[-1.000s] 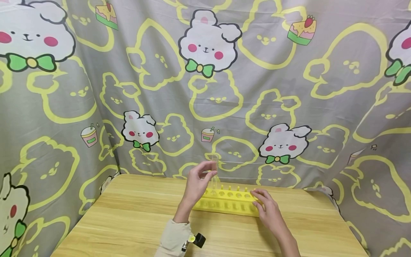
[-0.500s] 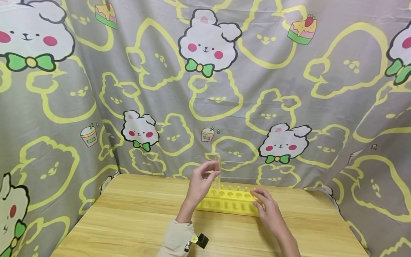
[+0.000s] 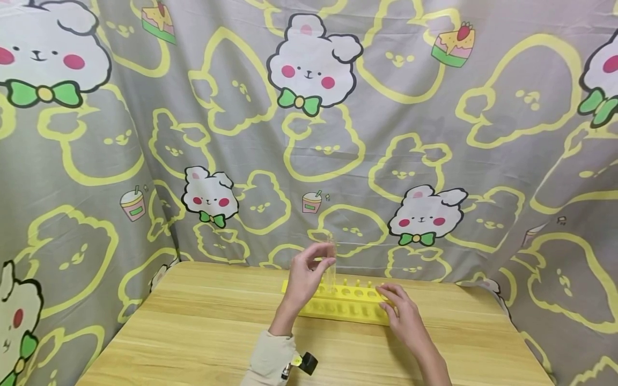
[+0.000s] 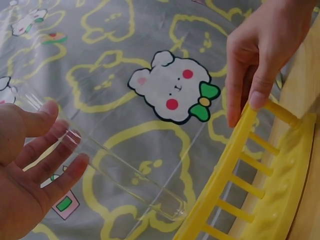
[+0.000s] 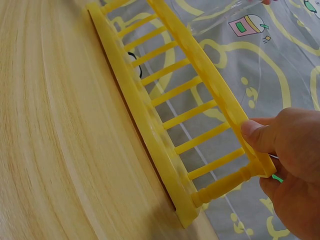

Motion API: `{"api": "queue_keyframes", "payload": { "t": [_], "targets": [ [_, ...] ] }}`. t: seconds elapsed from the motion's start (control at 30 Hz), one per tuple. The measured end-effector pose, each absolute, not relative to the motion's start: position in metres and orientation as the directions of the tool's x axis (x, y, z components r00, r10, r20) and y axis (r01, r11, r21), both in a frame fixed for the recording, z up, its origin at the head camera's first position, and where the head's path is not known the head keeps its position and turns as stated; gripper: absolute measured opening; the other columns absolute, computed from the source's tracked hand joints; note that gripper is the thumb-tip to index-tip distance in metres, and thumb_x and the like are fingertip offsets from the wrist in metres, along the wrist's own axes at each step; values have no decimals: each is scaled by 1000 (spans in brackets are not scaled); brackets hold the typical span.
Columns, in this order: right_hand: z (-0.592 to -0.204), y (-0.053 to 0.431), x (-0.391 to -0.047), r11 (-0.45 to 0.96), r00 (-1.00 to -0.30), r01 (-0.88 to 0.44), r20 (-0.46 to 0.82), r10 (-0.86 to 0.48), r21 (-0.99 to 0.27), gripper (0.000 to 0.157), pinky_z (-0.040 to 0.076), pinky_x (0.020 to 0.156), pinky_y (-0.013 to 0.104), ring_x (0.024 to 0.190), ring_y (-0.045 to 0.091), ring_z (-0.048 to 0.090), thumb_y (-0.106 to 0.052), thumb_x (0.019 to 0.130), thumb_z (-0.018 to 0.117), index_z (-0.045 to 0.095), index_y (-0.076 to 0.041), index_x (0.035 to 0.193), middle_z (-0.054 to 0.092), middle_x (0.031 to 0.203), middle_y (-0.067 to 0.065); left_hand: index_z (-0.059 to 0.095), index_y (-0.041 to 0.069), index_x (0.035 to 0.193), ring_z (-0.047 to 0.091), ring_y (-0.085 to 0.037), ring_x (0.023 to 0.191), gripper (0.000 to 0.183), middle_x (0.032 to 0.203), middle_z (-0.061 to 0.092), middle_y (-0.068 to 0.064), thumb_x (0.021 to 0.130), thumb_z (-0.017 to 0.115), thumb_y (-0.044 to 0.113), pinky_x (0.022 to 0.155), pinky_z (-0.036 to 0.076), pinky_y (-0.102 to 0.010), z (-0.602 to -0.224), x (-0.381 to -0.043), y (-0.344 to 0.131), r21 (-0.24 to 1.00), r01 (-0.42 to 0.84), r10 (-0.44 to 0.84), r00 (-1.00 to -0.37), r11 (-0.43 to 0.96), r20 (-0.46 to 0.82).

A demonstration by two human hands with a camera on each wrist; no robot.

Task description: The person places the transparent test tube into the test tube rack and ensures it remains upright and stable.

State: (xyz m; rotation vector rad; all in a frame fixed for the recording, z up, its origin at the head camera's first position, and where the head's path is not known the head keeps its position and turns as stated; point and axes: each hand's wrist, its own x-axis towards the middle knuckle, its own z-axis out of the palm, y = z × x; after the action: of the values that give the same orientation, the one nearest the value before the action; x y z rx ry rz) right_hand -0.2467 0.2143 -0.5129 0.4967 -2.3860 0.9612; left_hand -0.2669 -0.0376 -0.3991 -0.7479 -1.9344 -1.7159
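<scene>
A clear glass test tube (image 4: pixel 135 172) is pinched between the thumb and fingers of my left hand (image 3: pixel 305 274). It stands upright over the yellow test tube rack (image 3: pixel 350 316) in the head view, its rounded lower end right at the rack's top plate. My right hand (image 3: pixel 404 315) grips the rack's right end; the thumb lies on the top plate's front edge in the right wrist view. Round holes run along that plate, and short pegs rise behind them. Behind my left hand and wrist, part of the rack's left side is hidden.
The rack stands towards the back of a light wooden table (image 3: pixel 203 321). A grey curtain (image 3: pixel 260 145) with rabbit prints hangs close behind it and along both sides. A small black camera mount (image 3: pixel 308 363) sticks out from my left wrist.
My left hand has shifted a little to the right along the rack, carrying the test tube with it. My right hand and the rack have stayed in place.
</scene>
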Motion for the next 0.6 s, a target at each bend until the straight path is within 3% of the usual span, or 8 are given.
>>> {"api": "queue_keyframes", "payload": {
  "t": [0.17,0.4,0.6],
  "targets": [
    [-514,214,-247,680,-798,-508,587,-140,-529,38,59,88,45,115,35,64,13,87,73,69,5,125,63,126,18,69,-8,116,73,-36,98,25,106,73,-20,92,71,-6,75,63,-39,-417,-281,-37,753,652,104,-758,90,644],
    [-513,215,-247,676,-806,-501,577,-136,-540,38,58,90,46,116,35,64,12,88,72,69,4,125,62,127,16,72,3,117,73,-28,97,23,105,74,-11,94,73,3,78,63,-39,-423,-284,-36,743,667,126,-742,51,658],
    [-512,214,-246,666,-804,-506,579,-135,-548,39,57,91,47,116,36,64,14,87,72,69,5,125,62,127,18,72,5,118,72,-28,99,24,107,74,-10,94,73,4,80,62,-34,-425,-285,-35,747,661,130,-748,61,651]
  ]
}}
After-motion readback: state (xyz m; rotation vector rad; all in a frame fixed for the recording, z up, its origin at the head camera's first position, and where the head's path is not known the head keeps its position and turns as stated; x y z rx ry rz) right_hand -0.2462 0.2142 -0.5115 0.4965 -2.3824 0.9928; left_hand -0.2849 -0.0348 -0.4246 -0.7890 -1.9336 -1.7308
